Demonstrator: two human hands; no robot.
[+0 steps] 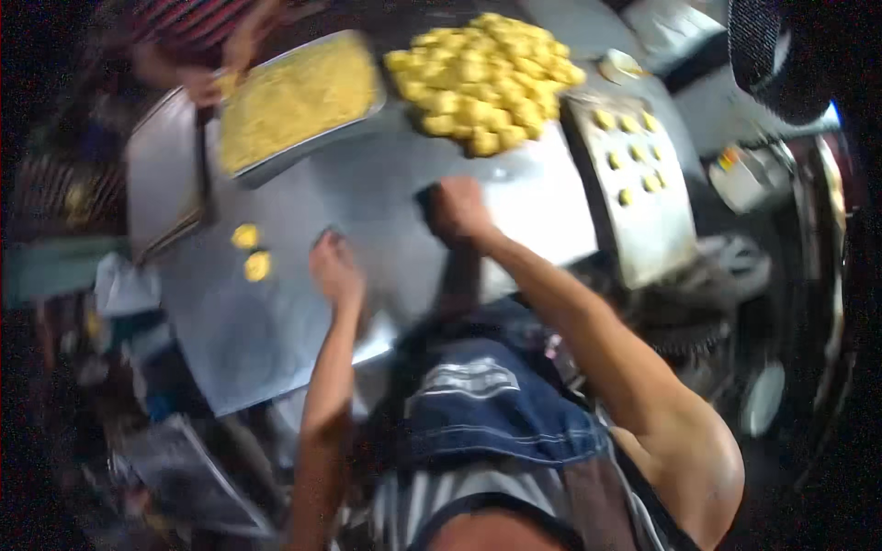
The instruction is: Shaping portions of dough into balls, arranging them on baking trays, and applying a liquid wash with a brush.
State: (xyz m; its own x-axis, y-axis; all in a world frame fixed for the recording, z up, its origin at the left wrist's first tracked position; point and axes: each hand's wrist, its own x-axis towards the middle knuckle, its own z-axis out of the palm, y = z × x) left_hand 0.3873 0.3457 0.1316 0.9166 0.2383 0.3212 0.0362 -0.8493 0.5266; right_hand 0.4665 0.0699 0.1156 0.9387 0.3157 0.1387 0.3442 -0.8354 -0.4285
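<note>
My right hand (462,211) is closed over the metal worktop (395,207), just nearer than a big heap of yellow lumps (487,78) that look like dough. Blur hides whatever its fingers may hold. To the left, my left hand (337,268) is curled closed above the same worktop. I cannot make out anything inside it. Farther left lie two small yellow pieces (255,266), apart from the hand. A rectangular metal tray (299,154) filled with a yellow, crumbly-looking mass stands at the far left of the worktop.
On the right, a pale baking tray (657,230) carries several small yellow pieces in rows. Another person's hand (204,87) is at the filled tray's left edge. A white container (749,179) stands beyond the baking tray. The worktop's near edge runs in front of me.
</note>
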